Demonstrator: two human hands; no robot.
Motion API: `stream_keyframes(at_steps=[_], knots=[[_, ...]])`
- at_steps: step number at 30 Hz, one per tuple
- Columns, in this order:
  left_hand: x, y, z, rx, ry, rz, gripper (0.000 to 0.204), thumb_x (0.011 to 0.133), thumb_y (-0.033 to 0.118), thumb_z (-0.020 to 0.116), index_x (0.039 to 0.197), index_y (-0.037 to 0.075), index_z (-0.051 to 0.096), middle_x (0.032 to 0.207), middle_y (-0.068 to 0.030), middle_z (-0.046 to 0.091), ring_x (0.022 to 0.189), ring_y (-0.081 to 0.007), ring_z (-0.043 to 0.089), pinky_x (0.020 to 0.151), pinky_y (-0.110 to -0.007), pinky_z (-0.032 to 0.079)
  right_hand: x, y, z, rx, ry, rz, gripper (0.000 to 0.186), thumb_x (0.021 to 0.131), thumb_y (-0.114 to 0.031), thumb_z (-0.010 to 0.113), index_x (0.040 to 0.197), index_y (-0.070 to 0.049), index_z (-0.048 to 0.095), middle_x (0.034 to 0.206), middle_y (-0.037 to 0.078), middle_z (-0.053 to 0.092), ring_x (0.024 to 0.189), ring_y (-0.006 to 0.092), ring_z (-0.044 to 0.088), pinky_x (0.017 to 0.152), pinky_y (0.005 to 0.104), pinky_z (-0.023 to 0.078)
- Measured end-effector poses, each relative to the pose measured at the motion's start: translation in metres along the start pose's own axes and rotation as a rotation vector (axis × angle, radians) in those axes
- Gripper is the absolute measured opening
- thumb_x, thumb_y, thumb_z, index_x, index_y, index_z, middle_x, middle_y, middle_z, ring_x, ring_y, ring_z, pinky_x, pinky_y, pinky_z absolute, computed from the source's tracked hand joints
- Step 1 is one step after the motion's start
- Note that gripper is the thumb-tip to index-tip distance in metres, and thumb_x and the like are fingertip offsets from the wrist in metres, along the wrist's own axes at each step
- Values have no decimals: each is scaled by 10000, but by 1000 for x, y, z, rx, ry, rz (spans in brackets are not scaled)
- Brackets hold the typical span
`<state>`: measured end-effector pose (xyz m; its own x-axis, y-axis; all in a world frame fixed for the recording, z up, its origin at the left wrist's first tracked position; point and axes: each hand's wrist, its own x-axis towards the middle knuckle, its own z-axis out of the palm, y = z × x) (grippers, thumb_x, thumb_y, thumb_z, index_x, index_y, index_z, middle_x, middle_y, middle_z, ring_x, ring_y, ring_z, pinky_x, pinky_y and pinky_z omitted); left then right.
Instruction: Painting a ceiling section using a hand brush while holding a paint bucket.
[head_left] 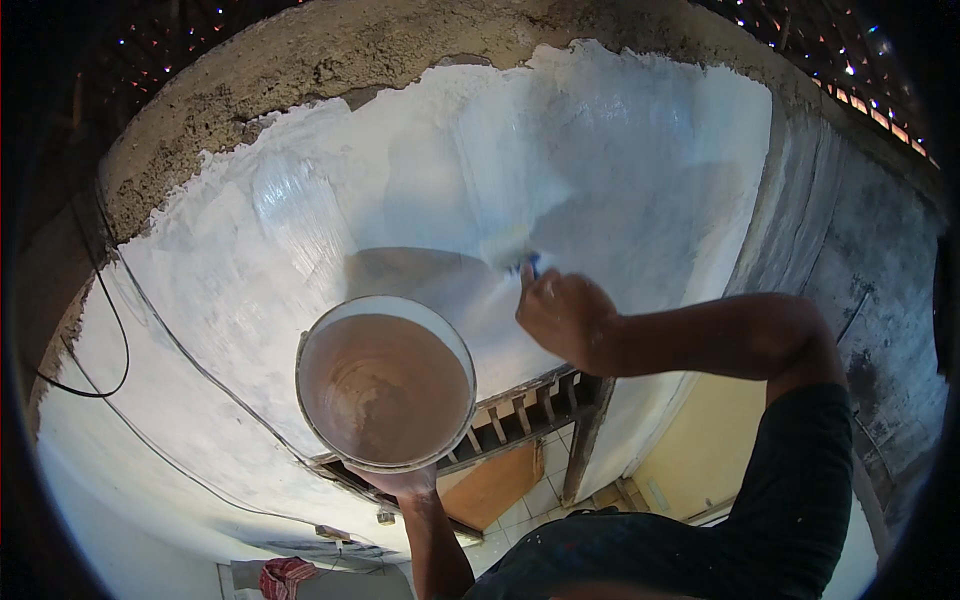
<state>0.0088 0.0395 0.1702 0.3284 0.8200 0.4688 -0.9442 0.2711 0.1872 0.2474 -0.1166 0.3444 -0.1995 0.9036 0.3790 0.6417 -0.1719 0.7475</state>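
Observation:
My left hand (405, 482) supports a round white bucket (465, 345) from beneath its near side, and most of its fingers are hidden by the bucket. The bucket holds a shallow layer of pinkish-brown liquid. To its right, my right hand (570, 315) is closed around the blue handle of a paintbrush (507, 245), its pale, slightly blurred head against the wall. Wet, streaky whitish paint covers the wall (420, 150) above and around the brush. The bucket and my arm cast shadows there.
Rough bare plaster (330, 50) borders the painted area at the top. Loose dark cables (190, 355) run down the left. Below is a dark slatted wooden frame (520, 415) over a tiled floor (540, 497). A red cloth (285, 577) lies at lower left; a grey wall (870, 330) stands right.

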Motion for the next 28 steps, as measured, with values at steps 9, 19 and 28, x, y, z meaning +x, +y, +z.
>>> stream_keyframes(at_steps=[9, 19, 28], knots=[[2, 0, 15, 235, 73, 128, 672, 1011, 487, 461, 1492, 39, 320, 1487, -180, 375, 1360, -314, 414, 1106, -545, 414, 40, 55, -36, 466, -132, 217, 123, 846, -90, 590, 836, -49, 706, 759, 186, 700, 715, 341, 720, 657, 453, 578], [1, 5, 38, -53, 142, 75, 885, 757, 25, 831, 1471, 50, 309, 1460, -161, 392, 1286, -246, 471, 1086, -422, 417, 53, 73, -66, -207, 261, 434, 429, 869, -120, 644, 1263, 48, 620, 693, 102, 653, 635, 183, 693, 479, 313, 543], [8, 13, 18, -221, 101, -99, 721, 968, 604, 397, 1515, 135, 366, 1558, -90, 350, 1415, -284, 362, 1161, -493, 327, 1, -36, -3, 392, -312, -65, 233, 856, -99, 645, 1048, 21, 702, 828, 155, 705, 810, 270, 719, 635, 380, 587]])
